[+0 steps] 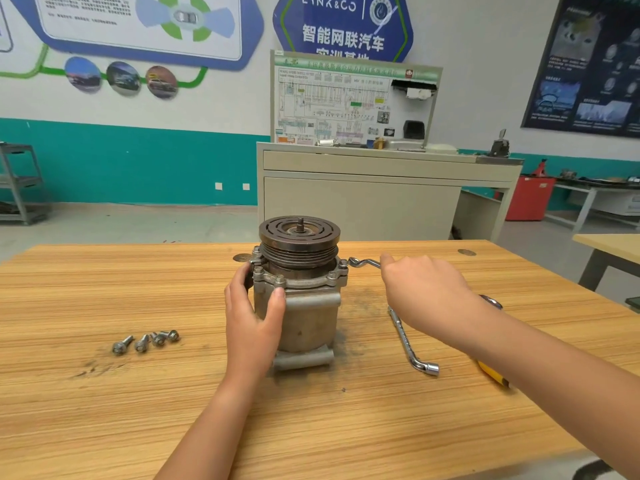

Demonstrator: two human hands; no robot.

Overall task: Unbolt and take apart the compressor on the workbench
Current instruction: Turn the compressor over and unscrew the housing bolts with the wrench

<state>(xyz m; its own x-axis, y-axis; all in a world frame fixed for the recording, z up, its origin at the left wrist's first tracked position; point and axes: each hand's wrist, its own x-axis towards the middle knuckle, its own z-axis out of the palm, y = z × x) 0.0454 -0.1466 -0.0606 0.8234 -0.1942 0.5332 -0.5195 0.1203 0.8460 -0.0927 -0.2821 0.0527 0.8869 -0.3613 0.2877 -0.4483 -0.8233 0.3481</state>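
The compressor stands upright near the middle of the wooden worktop, whose surface is a streaky, straw-coloured laminate with dark smudges and grit around the compressor's base. Its body is a dull, cast-metal cylinder with two tubular lugs across the front, one at mid-height and one at the foot. On top sits a dark, rust-brown pulley, round and grooved along its side, with concentric slots in its flat face and a short threaded shaft poking up from the centre. Below the pulley a lobed flange carries several hex-headed bolts.

The left hand wraps the left side of the body, its grip pressed against the metal with the thumb across the front and the fingers curled behind. The right hand closes its grip on the shank of a slim, shiny offset ring spanner, whose ring end sits at a flange bolt on the right; whether it is fully seated over the head is hard to tell.

Four loose bolts, silvery with washer heads, lie in a row to the left. An L-shaped socket wrench, polished steel, lies to the right, beside a yellow-handled tool half hidden under the right forearm
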